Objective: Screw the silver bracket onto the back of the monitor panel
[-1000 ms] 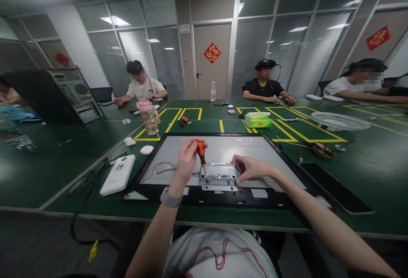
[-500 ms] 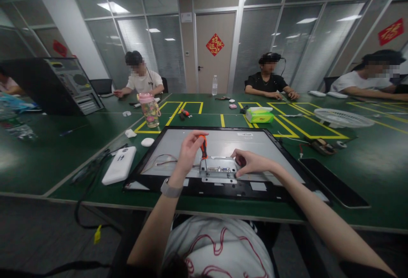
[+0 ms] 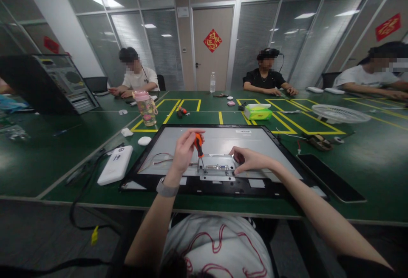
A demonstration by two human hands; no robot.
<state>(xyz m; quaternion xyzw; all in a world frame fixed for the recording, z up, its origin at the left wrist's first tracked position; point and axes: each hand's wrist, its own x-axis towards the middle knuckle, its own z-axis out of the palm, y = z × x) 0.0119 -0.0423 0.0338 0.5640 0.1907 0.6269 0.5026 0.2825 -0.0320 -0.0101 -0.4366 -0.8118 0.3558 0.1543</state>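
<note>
My left hand (image 3: 185,149) is closed around the orange-and-black handle of a screwdriver (image 3: 198,142). The shaft slants down to the lower left of a silver metal bracket (image 3: 213,161), where its tip meets a row of ports; whether it sits in a screw is too small to tell. My right hand (image 3: 250,160) grips the bracket's right end between thumb and fingers. Under both hands lies a flat display panel (image 3: 251,142) with a grey back and black frame. Thin wires (image 3: 162,159) run from the bracket across the panel's left side.
A white power bank (image 3: 115,165) and cables lie left of the panel, a dark phone-like slab (image 3: 331,177) right. Beyond stand a pink-lidded bottle (image 3: 145,110), a green tissue pack (image 3: 257,112) and a white fan grille (image 3: 341,113). A computer tower (image 3: 51,82) stands far left. Several people sit across the table.
The screwdriver has gone from nearly upright to leaning, its handle tipped left and its tip lower on the bracket. My right hand keeps its hold. The whole view has shifted slightly.
</note>
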